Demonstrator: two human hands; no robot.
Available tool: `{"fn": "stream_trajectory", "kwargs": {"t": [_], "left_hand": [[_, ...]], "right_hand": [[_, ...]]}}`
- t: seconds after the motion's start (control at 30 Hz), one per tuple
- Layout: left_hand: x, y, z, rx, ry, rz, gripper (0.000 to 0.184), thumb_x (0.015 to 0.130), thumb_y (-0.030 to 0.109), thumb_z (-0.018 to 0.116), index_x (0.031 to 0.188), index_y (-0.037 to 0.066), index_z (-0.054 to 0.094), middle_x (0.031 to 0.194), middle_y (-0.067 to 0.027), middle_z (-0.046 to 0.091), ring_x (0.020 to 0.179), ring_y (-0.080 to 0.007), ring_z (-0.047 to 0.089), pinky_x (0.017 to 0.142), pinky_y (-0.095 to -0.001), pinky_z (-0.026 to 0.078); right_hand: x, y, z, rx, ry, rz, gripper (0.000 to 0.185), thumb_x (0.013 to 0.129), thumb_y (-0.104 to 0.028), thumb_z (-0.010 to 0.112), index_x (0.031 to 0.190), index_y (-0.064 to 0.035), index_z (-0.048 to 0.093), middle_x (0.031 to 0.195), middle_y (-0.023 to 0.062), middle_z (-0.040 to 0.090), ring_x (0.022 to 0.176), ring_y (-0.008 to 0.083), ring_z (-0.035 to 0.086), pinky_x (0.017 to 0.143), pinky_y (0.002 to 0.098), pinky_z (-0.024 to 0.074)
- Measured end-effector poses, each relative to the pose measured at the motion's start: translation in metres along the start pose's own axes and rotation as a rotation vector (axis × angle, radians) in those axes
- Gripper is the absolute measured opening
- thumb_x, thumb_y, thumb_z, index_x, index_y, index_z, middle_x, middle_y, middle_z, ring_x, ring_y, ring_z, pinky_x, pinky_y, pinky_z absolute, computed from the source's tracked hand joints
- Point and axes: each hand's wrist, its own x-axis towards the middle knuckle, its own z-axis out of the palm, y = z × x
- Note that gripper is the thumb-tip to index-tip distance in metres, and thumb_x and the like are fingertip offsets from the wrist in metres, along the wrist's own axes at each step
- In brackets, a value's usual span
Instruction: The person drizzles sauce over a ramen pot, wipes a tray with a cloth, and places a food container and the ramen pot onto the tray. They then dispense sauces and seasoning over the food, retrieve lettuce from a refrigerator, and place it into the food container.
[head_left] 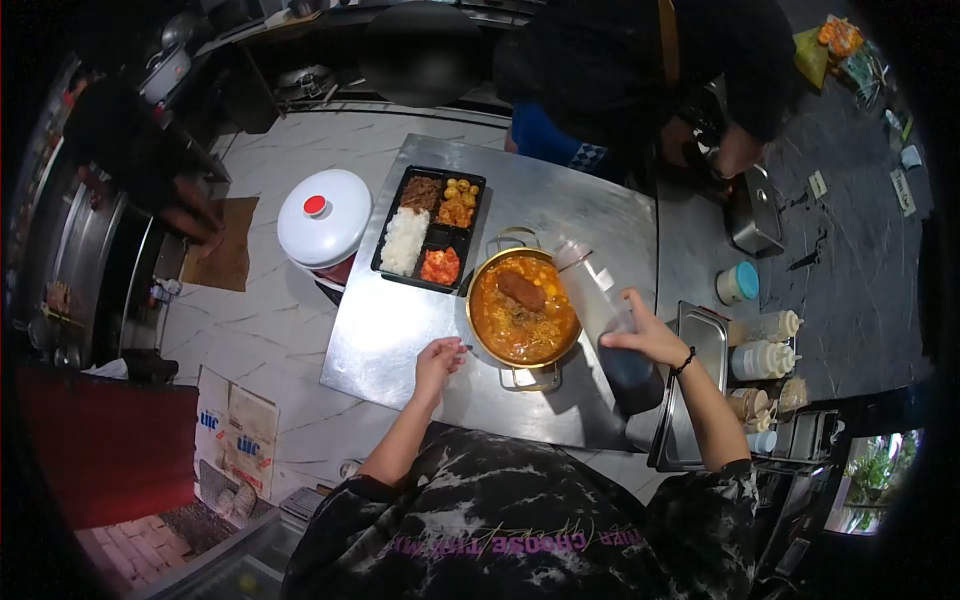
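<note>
My right hand (650, 335) is wrapped round a large clear bottle (598, 297) with dark contents at its lower end. The bottle is tilted, its narrower end by the far right rim of a golden two-handled pot (474, 330). Inside the pot is orange-red stew (515, 305) with a brown piece on top. My left hand (440, 362) is at the pot's near left side, fingers pinched on a small dark thing I cannot make out. Beyond it lies a black compartment tray (438, 240) with rice, meat, small round items and red food.
The steel table (360, 340) carries the pot. A white-lidded container (325, 220) stands left of it. Squeeze bottles (765, 360) and a steel tray (700, 400) are at right. One person (640, 60) works across the table, another (130, 150) at far left.
</note>
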Motion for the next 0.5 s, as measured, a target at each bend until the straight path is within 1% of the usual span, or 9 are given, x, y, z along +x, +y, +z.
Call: {"fn": "stream_trajectory", "kwargs": {"t": [0.03,0.07,0.13,0.17,0.2,0.27,0.33,0.4,0.5], "left_hand": [[0.005,0.005,0.002,-0.006,0.013,0.017,0.021,0.087,0.018,0.056,0.104,0.005,0.058,0.089,-0.0058,0.065,0.069,-0.0101,0.058,0.061,-0.0213,0.043],[0.009,0.011,0.001,-0.006,0.011,0.016,0.021,0.087,0.018,0.056,0.104,0.005,0.058,0.089,-0.0058,0.065,0.069,-0.0101,0.058,0.061,-0.0213,0.043],[0.013,0.023,-0.007,0.124,0.051,0.107,0.02,0.088,0.012,0.054,0.105,0.004,0.057,0.088,-0.0085,0.064,0.068,-0.011,0.058,0.06,-0.0206,0.044],[0.02,0.019,-0.017,0.137,0.067,0.14,0.019,0.088,0.011,0.054,0.105,0.004,0.057,0.085,-0.0082,0.064,0.068,-0.0106,0.058,0.06,-0.0199,0.043],[0.022,0.019,-0.024,0.139,0.062,0.136,0.019,0.088,0.011,0.054,0.105,0.004,0.057,0.085,-0.0082,0.064,0.068,-0.0106,0.058,0.06,-0.0199,0.043],[0.024,0.018,-0.04,0.209,0.163,0.238,0.019,0.087,0.009,0.053,0.105,0.003,0.057,0.084,-0.0077,0.064,0.068,-0.0099,0.057,0.061,-0.0204,0.044],[0.027,0.006,-0.058,0.256,0.194,0.311,0.019,0.087,0.007,0.053,0.105,0.002,0.056,0.082,-0.0064,0.063,0.068,-0.0091,0.056,0.061,-0.0209,0.045],[0.022,0.005,-0.069,0.359,0.258,0.461,0.018,0.087,0.006,0.053,0.105,0.001,0.056,0.078,-0.0052,0.061,0.068,-0.0088,0.056,0.059,-0.0216,0.045],[0.012,0.001,-0.078,0.465,0.287,0.498,0.019,0.087,0.009,0.055,0.106,0.003,0.056,0.073,-0.0039,0.059,0.064,-0.0086,0.055,0.057,-0.0222,0.045]], "right_hand": [[0.0,-0.009,0.001,-0.089,-0.079,0.045,0.075,0.069,-0.04,0.074,0.123,-0.0057,0.035,0.093,0.0154,0.057,0.087,0.0225,0.057,0.077,0.0313,0.0433],[-0.001,-0.02,0.002,-0.089,-0.077,0.047,0.075,0.069,-0.04,0.074,0.123,-0.0057,0.035,0.093,0.0154,0.057,0.087,0.0225,0.057,0.077,0.0313,0.0433],[-0.002,-0.037,0.005,-0.324,-0.211,0.083,0.076,0.069,-0.044,0.072,0.123,-0.0064,0.036,0.086,0.0202,0.06,0.083,0.0306,0.06,0.072,0.0341,0.0449],[-0.001,-0.033,0.007,-0.429,-0.212,0.071,0.075,0.069,-0.05,0.069,0.123,-0.0086,0.038,0.081,0.0231,0.06,0.078,0.038,0.06,0.069,0.039,0.046],[0.0,-0.032,0.009,-0.427,-0.21,0.077,0.075,0.069,-0.05,0.069,0.123,-0.0086,0.038,0.081,0.0231,0.06,0.078,0.038,0.06,0.069,0.039,0.046],[0.003,-0.032,0.012,-0.755,-0.147,-0.045,0.072,0.068,-0.052,0.066,0.122,-0.0117,0.042,0.084,0.0221,0.061,0.079,0.039,0.06,0.07,0.042,0.0464],[0.006,-0.04,0.016,-0.805,-0.135,-0.041,0.071,0.066,-0.052,0.066,0.122,-0.0133,0.043,0.086,0.0215,0.062,0.079,0.0389,0.06,0.07,0.0429,0.0466],[0.01,-0.045,0.02,-0.853,-0.124,-0.036,0.07,0.065,-0.051,0.066,0.122,-0.0149,0.044,0.087,0.0209,0.062,0.08,0.0388,0.06,0.071,0.0438,0.0468],[0.017,-0.05,0.022,-0.926,-0.121,-0.044,0.069,0.064,-0.049,0.066,0.121,-0.0157,0.046,0.086,0.0191,0.063,0.078,0.036,0.061,0.069,0.0434,0.0475]]}}
